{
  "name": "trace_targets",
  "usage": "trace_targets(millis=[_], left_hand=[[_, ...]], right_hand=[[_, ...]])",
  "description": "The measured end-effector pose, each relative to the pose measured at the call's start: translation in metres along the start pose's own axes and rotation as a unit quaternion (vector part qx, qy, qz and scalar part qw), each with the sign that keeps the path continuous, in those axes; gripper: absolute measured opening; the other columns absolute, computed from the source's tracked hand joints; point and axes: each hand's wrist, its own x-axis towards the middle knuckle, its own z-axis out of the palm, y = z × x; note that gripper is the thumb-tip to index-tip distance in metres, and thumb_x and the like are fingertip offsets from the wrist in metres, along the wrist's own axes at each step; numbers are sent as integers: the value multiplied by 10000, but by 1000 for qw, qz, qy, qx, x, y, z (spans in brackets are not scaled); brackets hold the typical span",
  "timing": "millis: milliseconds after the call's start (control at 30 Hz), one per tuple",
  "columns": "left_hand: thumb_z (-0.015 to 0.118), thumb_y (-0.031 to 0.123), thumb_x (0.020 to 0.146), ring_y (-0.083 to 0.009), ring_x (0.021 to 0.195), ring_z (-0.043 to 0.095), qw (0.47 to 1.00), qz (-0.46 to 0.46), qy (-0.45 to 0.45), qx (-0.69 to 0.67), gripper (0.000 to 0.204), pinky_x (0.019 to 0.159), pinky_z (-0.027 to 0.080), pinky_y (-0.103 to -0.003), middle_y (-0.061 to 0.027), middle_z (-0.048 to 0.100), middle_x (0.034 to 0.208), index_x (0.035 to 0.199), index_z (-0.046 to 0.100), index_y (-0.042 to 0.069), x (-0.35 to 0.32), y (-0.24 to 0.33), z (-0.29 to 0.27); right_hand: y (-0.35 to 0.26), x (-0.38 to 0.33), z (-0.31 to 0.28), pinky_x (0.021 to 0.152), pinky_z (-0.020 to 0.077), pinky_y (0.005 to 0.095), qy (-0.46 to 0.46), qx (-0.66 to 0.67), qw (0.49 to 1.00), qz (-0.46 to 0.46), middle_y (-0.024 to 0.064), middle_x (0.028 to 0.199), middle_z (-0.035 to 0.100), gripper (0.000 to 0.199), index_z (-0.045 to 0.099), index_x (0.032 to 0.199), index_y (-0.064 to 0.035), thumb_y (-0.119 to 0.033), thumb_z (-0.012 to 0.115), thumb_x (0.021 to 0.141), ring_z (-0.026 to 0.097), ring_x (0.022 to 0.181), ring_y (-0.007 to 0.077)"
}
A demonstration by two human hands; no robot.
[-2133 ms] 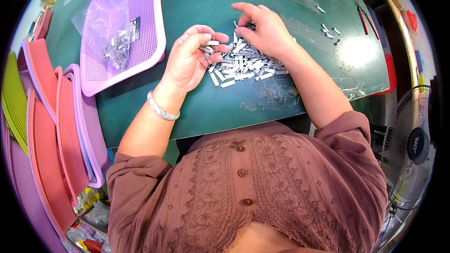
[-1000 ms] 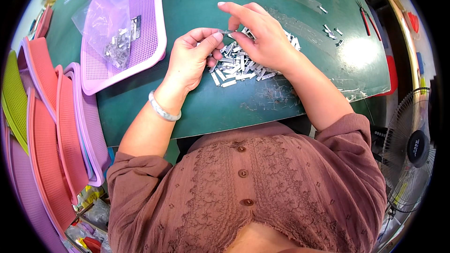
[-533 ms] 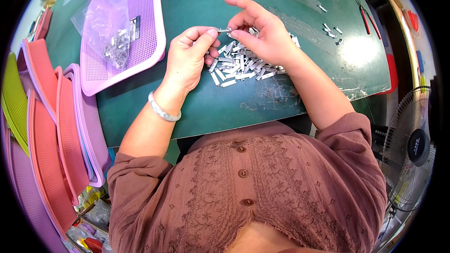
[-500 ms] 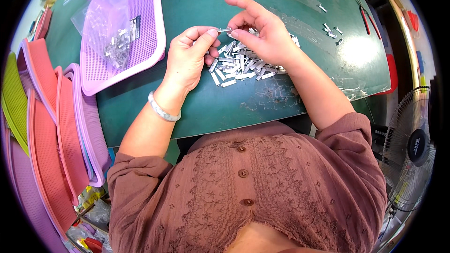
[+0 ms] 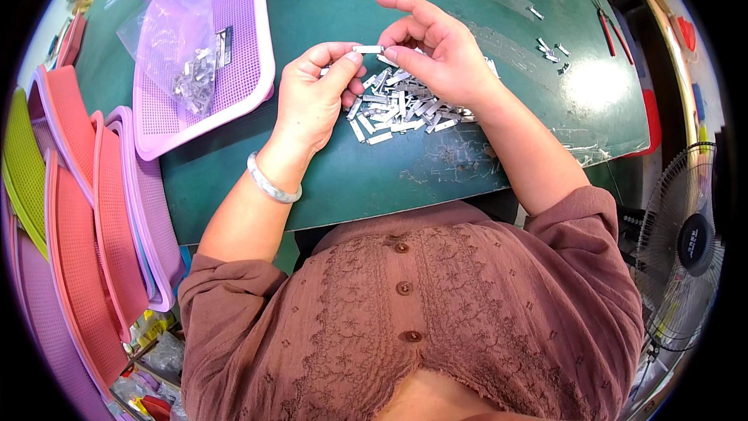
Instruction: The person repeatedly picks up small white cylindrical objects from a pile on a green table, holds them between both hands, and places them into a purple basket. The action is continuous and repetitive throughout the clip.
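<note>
A green mat [image 5: 467, 179] covers the worktable, with a lilac mesh tray [image 5: 249, 54] at its left corner and a stack of pink and lilac trays [image 5: 86, 210] leaning beside it. A fan [image 5: 686, 249] stands to the right.

Both hands meet over a heap of small metal clips [image 5: 401, 105] near the middle of the mat. Between them is one clip [image 5: 368, 49], held level just above the heap: the left hand [image 5: 315, 97] pinches its left end between thumb and forefinger, the right hand [image 5: 432, 54] takes its right end the same way.

To work the piece well, the grip should probably stay at the very tips, so the middle of the clip is free and in sight, and it should stay low over the heap, so a slip drops it among the others.

The left hand is curled, its other fingers folded in, the wrist straight and wearing a pale bangle [image 5: 271, 181]. The right hand's spare fingers fan out above the clip. Both forearms come in from the lower edge and converge.
</note>
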Motion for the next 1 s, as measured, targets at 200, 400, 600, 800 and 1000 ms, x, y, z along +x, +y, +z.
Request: trace_targets(millis=[200,400,600,800,1000], left_hand=[[567,81,842,-61,596,524,1000,12,4,9,137,493,385,-169,-28,591,748,957,592,11,0,-1,1],[581,66,829,-63,604,523,1000,21,-6,18,175,498,389,-171,-30,592,755,990,593,-2,-1,0,2],[598,64,806,-47,579,516,1000,26,-11,3,188,480,394,-159,-12,589,734,974,609,-20,-2,0,4],[586,52,827,-73,603,521,999,29,-11,7,175,494,387,-176,-34,589,749,995,600,4,-1,-1,2],[584,18,817,-70,601,522,996,72,15,53,174,499,388,-173,-34,595,757,988,605,-4,-2,-2,4]], right_hand=[[-1,0,0,683,439,227,5,-8,1000,-5,37,797,596,470,414,1229,-32,16,568,787,546,732,92],[-1,-1,1,688,444,233,27,-78,995,-58,33,785,603,481,433,1226,-52,27,574,772,557,727,95],[-5,1,1,654,482,281,53,-182,973,-132,46,786,617,488,469,1197,-83,20,600,739,593,714,173],[-7,1,1,672,484,304,56,-243,953,-170,42,801,618,499,479,1191,-92,2,614,720,597,759,222],[-7,1,2,680,484,310,50,-225,959,-167,38,797,617,509,478,1190,-89,16,611,710,596,766,228]])
